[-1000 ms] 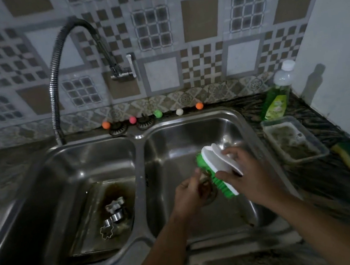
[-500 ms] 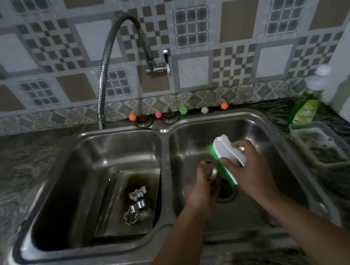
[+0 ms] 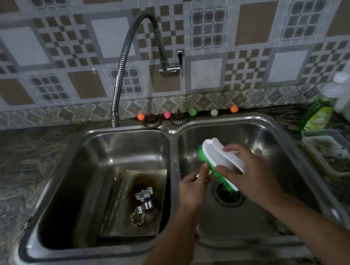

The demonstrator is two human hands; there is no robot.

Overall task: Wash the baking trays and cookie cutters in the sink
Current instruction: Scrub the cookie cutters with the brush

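Over the right basin of the sink (image 3: pixel 170 130), the right hand (image 3: pixel 249 166) grips a white scrubbing brush (image 3: pixel 222 159) with green bristles, tilted above the drain. The left hand (image 3: pixel 194 187) is curled against the bristles, pinching something small that is mostly hidden, so I cannot tell what it is. In the left basin a stained baking tray (image 3: pixel 117 212) leans on the floor of the basin with three metal cookie cutters (image 3: pixel 143 203) lying on it. Farther right on the worktop (image 3: pixel 17 168) stand a plastic container (image 3: pixel 334 152) and a green soap bottle (image 3: pixel 317 114). The tap (image 3: pixel 134 55) arches from the tiled wall
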